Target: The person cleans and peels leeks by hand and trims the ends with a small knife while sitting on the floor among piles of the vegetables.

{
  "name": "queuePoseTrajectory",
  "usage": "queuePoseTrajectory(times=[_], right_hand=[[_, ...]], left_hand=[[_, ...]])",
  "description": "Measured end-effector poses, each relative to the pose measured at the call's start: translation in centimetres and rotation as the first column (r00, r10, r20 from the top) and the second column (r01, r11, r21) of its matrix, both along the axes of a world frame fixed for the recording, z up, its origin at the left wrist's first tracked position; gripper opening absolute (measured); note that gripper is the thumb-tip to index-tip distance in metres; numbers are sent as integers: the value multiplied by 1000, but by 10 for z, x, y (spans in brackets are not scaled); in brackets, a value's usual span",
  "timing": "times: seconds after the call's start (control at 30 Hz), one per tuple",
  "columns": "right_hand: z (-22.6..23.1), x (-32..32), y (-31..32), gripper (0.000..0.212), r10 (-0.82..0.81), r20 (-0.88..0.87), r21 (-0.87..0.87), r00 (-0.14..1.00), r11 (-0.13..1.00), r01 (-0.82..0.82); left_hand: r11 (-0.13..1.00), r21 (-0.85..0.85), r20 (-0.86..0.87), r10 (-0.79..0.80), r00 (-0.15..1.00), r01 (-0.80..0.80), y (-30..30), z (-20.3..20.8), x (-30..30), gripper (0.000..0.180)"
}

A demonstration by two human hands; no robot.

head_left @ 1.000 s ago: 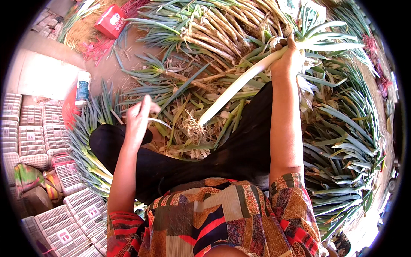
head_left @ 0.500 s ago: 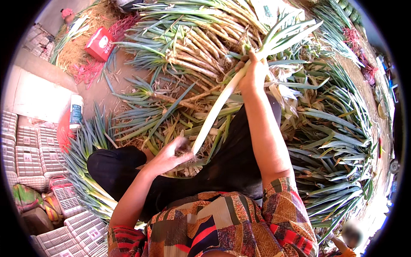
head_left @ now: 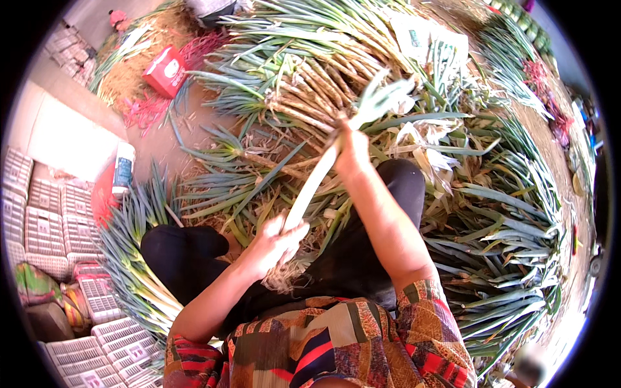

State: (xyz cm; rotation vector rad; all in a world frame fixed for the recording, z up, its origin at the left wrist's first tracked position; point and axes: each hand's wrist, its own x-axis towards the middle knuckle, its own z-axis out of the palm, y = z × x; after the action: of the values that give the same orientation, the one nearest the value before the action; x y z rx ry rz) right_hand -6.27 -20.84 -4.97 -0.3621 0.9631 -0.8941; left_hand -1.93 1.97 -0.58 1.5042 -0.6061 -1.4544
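A long green onion (head_left: pixel 312 187) with a bare white stalk lies slantwise across my lap between my hands. Around its lower white end, just above the tangled roots (head_left: pixel 286 274), the fingers of my left hand (head_left: pixel 274 243) are closed. My right hand (head_left: pixel 352 152) grips the upper stalk where it turns green; its leaves (head_left: pixel 381 100) are smeared by motion. Beyond my hands lies a heap of untrimmed green onions (head_left: pixel 317 84) with brownish stalks. Peeled leaves and pale husks (head_left: pixel 430 152) are strewn right of my right hand.
Cleaned green onions (head_left: pixel 139 252) lie by my left knee. A big pile of leafy tops (head_left: pixel 498 252) spreads on the right. White plastic crates (head_left: pixel 45 229), a white canister (head_left: pixel 123 167) and a red box (head_left: pixel 165 71) stand left. A person (head_left: pixel 532 368) is partly visible lower right.
My right hand has come down and left with the onion. My left hand, formerly at the root tip with fingers apart, now wraps the lower stalk, and the roots hang below it.
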Motion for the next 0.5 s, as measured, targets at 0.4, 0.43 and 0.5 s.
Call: queuePoseTrajectory(times=[0.4,0.43,0.5], right_hand=[[11,-3,30,35,542,-297,-516,786,601,-610],[8,-1,33,31,520,-360,-482,775,608,-631],[-14,0,20,21,471,-462,-409,752,639,-652]], left_hand=[[806,-412,301,560,771,-425,124,33,68,8],[776,-426,361,617,700,-464,142,43,83,8],[715,-462,488,699,522,-525,179,52,112,9]])
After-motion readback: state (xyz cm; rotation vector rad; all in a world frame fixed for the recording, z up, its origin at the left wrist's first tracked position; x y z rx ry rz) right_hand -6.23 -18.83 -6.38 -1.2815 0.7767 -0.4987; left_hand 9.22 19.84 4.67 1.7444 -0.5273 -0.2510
